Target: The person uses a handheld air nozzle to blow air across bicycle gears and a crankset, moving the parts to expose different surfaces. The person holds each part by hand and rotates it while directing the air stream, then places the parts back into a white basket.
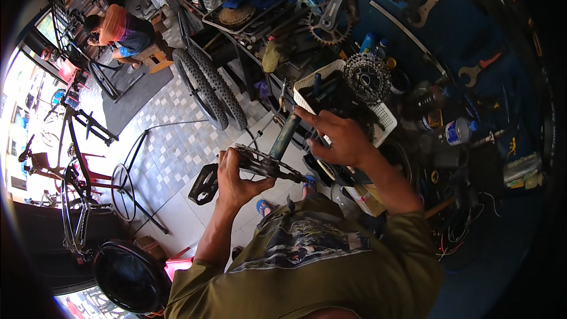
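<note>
In front of my body I hold a bicycle crankset (pixel 260 162) with dark chainrings. My left hand (pixel 232 180) is closed around its near left side, thumb along the lower edge. A black pedal (pixel 204 184) sticks out to the left of that hand. From the chainrings a thick, dull green-grey spindle (pixel 284 137) rises up and to the right. My right hand (pixel 336 136) is at the spindle's upper end, its index finger stretched out and appearing to touch the rim. The right fingers are apart and not wrapped around anything.
Beside my right hand stands a white basket (pixel 387 119) with a cassette (pixel 367 78) over it. Two tyred wheels (pixel 204 85) lean ahead. Bike frame (pixel 74 153) at left; black round seat (pixel 131 274) lower left. Tools hang on a blue board (pixel 407 41). Another person (pixel 127 29) sits far left.
</note>
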### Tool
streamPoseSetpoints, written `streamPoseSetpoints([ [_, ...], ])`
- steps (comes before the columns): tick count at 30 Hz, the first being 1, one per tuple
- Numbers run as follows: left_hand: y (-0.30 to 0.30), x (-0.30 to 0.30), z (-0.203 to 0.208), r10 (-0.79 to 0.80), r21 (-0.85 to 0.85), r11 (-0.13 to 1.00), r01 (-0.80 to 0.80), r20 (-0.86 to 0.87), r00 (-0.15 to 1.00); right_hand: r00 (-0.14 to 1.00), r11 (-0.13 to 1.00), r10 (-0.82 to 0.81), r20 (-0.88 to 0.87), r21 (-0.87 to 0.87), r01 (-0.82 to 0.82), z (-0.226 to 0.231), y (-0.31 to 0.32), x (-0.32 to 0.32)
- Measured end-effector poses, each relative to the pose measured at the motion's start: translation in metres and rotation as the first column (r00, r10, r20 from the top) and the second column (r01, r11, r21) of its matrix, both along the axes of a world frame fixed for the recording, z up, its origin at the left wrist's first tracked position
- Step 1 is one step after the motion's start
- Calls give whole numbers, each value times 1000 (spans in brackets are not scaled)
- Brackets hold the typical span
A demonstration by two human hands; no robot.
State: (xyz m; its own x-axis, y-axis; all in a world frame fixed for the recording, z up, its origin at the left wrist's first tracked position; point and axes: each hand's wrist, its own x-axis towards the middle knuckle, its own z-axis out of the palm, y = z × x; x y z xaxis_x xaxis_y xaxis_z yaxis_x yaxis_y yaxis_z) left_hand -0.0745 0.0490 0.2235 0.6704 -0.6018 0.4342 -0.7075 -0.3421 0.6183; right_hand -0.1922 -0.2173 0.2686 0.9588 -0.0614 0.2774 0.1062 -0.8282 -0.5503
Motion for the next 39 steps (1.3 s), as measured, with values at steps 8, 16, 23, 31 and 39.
streamPoseSetpoints([
  [8,3,14,-4,-102,41,995,96,179,979,1000,967,-2,2,257,1,-7,-9,1],
  [16,3,24,12,-218,151,973,174,366,905,981,947,-36,191,-308,94,-1,-5,1],
  [23,0,25,16,-262,184,962,199,444,857,982,911,16,188,-408,63,0,-4,4],
  [31,0,25,15,-256,194,963,186,449,856,990,986,-94,109,-131,108,1,-10,-1],
  [39,-1,30,24,-303,250,948,198,506,808,999,952,-42,19,-303,45,-2,-8,-7],
])
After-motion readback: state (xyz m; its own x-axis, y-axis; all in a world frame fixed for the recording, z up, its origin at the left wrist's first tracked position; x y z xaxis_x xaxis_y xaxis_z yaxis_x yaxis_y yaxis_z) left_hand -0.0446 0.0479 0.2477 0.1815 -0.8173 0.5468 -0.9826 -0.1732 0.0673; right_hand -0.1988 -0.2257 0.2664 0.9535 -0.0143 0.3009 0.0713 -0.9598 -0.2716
